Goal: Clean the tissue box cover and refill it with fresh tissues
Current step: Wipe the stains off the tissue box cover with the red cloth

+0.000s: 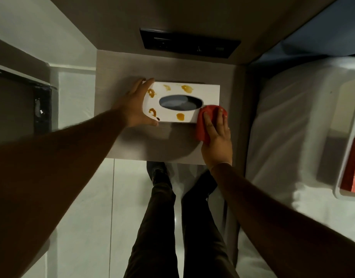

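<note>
A white tissue box cover (206, 95) lies flat on a small bedside table (152, 145). Several orange-brown stains dot its top around the dark oval opening. My left hand (135, 105) grips the cover's left end, fingers on its far edge and thumb on its near edge. My right hand (217, 135) presses a red cloth (201, 127) flat against the cover's near right corner and the table beside it.
A black switch panel (189, 44) sits on the wall behind the table. A bed with white sheets (292, 125) runs along the right, with a white tray (351, 167) holding something red on it. My legs stand on the pale floor below the table.
</note>
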`<move>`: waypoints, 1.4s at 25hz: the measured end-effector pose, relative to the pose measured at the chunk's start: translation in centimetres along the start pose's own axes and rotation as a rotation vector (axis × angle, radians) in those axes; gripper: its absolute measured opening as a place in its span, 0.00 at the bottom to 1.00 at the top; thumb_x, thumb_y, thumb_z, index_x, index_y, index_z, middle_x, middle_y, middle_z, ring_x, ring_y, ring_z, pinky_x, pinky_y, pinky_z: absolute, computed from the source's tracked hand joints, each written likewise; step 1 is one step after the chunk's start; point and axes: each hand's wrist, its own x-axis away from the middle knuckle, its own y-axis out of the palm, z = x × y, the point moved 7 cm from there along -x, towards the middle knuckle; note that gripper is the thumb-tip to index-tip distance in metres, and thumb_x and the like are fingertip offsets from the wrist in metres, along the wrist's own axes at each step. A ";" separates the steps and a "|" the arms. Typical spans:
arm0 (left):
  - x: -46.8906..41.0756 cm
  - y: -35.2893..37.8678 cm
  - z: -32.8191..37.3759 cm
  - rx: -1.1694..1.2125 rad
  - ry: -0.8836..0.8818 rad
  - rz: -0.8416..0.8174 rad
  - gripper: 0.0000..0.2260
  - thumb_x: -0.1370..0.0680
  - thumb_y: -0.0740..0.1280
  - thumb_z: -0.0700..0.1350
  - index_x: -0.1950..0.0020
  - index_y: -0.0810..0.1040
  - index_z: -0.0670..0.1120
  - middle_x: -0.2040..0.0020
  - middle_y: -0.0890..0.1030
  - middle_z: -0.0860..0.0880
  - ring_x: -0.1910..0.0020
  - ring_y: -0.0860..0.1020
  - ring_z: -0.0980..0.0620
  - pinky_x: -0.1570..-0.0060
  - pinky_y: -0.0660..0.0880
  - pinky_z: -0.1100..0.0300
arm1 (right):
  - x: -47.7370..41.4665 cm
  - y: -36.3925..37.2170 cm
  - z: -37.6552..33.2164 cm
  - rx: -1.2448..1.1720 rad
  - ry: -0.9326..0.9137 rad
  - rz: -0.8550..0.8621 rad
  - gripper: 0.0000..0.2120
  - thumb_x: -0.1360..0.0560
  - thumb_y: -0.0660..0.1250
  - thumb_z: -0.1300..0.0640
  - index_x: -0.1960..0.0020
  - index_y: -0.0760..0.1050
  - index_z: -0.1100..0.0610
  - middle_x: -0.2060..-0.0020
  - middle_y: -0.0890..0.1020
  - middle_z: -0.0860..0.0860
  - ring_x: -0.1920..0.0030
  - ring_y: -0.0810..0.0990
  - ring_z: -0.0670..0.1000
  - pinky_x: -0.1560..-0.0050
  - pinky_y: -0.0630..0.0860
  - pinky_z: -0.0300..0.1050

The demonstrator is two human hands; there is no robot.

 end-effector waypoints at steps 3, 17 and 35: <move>-0.5 0.9 -1.5 0.094 0.010 -0.006 0.67 0.36 0.87 0.54 0.14 0.40 0.58 0.16 0.60 0.50 0.22 0.68 0.42 0.26 0.72 0.39 | 0.1 1.3 -0.7 -0.093 0.121 0.076 0.40 0.19 0.62 0.66 0.14 0.49 0.48 0.15 0.50 0.51 0.16 0.44 0.59 0.20 0.57 0.66; -2.0 1.0 -3.8 0.005 0.148 0.041 0.64 0.35 0.85 0.57 0.13 0.45 0.46 0.16 0.60 0.40 0.17 0.58 0.37 0.17 0.49 0.40 | 0.8 8.3 -12.0 0.036 -0.134 -0.033 0.44 0.21 0.67 0.59 0.14 0.44 0.45 0.15 0.44 0.53 0.16 0.39 0.59 0.19 0.42 0.62; -2.3 1.1 -4.1 0.032 0.169 0.043 0.64 0.43 0.81 0.70 0.16 0.51 0.51 0.20 0.68 0.48 0.21 0.65 0.42 0.19 0.56 0.38 | -10.7 2.1 -7.6 0.190 -0.123 0.116 0.33 0.18 0.59 0.52 0.15 0.53 0.47 0.16 0.56 0.55 0.16 0.49 0.62 0.19 0.53 0.67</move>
